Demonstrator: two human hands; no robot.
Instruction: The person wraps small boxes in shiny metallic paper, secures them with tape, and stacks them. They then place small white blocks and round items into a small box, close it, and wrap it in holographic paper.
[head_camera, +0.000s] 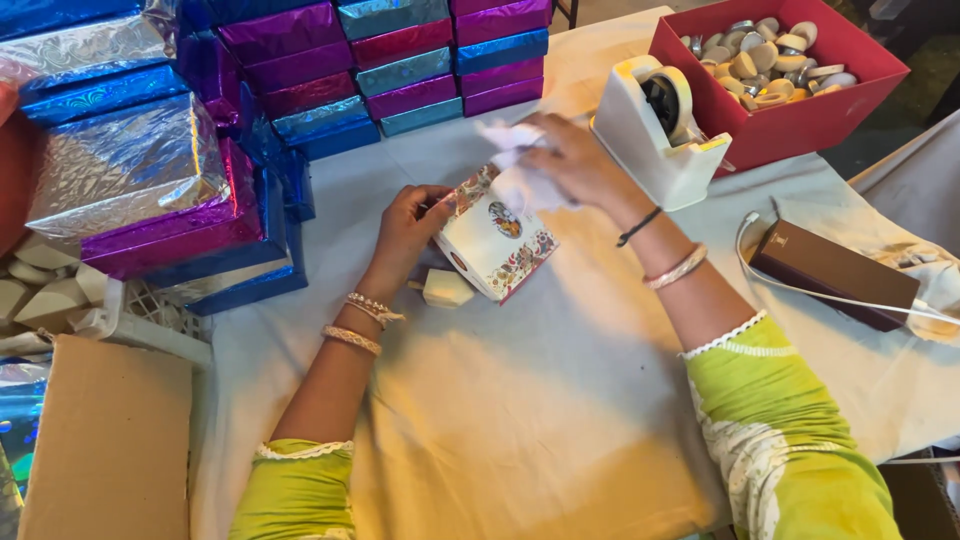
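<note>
We see a small printed box, white with a floral pattern and red edges, in the middle of the table, tilted toward the far edge with its open end up. The left hand grips its left side, fingers curled tight around the edge, thumb on the near face. The right hand is above the box mouth, fingers pinched closed on crumpled white paper that is partly in the opening; how deep it goes we cannot tell.

We judge that the step in hand is stuffing the paper into the box. The next move probably calls for pressing the paper fully down while the left hand keeps the box steady, so the flaps can close flat.

Just beside the box, on the near side, lies a small cream block, touching or almost touching it. Near the right hand, toward the far right corner, stands a white tape dispenser, and behind it a red tray full of tape rolls. A dark brown flat case with a white cable lies at the right edge. Along the far left edge, stacks of foil-wrapped boxes in blue, purple and silver stand close. The dispenser is the nearest thing that can hinder the right elbow.
</note>
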